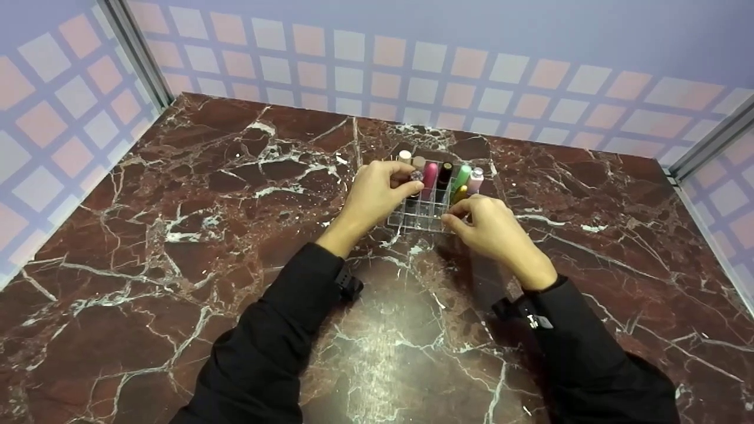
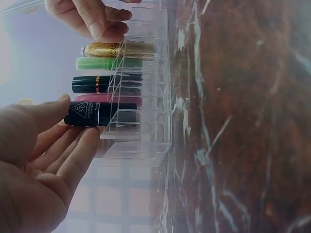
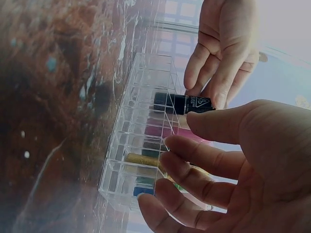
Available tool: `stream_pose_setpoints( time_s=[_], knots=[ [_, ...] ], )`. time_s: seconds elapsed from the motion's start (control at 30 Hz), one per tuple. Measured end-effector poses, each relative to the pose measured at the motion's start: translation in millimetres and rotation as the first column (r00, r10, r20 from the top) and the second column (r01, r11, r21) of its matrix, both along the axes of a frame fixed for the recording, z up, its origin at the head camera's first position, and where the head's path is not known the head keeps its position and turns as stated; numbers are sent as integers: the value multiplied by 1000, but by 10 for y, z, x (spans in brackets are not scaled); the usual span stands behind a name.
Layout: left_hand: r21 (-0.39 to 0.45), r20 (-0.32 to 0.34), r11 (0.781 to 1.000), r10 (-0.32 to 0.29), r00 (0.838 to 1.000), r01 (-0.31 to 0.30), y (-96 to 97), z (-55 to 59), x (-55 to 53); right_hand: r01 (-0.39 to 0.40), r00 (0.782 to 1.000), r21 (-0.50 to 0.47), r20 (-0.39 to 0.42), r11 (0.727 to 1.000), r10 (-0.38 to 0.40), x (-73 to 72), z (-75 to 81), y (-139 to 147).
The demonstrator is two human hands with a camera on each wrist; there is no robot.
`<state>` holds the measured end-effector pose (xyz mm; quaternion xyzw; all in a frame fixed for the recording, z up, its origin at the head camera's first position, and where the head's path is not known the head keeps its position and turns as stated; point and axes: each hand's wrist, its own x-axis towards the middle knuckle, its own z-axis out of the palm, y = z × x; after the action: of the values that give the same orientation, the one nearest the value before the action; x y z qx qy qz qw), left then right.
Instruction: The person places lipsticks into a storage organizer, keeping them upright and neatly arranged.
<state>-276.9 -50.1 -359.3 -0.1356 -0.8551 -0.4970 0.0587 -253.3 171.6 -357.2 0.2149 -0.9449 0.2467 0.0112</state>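
Observation:
My left hand (image 1: 377,189) pinches a black lipstick tube (image 2: 86,113) with white lettering between thumb and fingers. The tube's lower part sits inside a slot at the left of the clear divided organizer (image 1: 419,222). By the organizer's right front side is my right hand (image 1: 492,227), fingers loosely bent and nothing seen in them; whether they touch the organizer I cannot tell. Behind and between the hands stand a pink tube (image 1: 430,175), a black tube with a gold band (image 2: 87,84), a green tube (image 1: 462,176) and a gold tube (image 2: 109,50).
A pale pink bottle (image 1: 475,180) stands at the organizer's back right. A white-capped tube (image 1: 404,156) and a beige-topped one (image 1: 419,162) are at its back left. The marbled tabletop (image 1: 247,224) is bordered by a checkered wall panel (image 1: 389,70) behind.

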Motion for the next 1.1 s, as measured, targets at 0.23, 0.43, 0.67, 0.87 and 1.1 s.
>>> stream_pose_setpoints(
  time_s=[0.23, 0.43, 0.67, 0.87, 1.1],
  knots=[
    [-32, 18, 999, 35, 999, -34, 23, -14, 0, 18, 999, 4, 26, 1000, -18, 9, 19, -10],
    [-43, 27, 997, 60, 998, -59, 40, -29, 7, 17, 1000, 8, 23, 1000, -18, 11, 28, -11],
    [-53, 29, 996, 73, 997, -71, 70, -25, 7, 6, 1000, 3, -8, 1000, -6, 16, 22, -3],
    [-51, 39, 996, 74, 996, -72, 78, -20, 7, 2, 1000, 3, -2, 1000, -2, 17, 18, 8],
    [-66, 59, 995, 83, 995, -79, 52, 12, 49, 0, 1000, 13, 12, 1000, 0, 37, 38, 1]
  ],
)
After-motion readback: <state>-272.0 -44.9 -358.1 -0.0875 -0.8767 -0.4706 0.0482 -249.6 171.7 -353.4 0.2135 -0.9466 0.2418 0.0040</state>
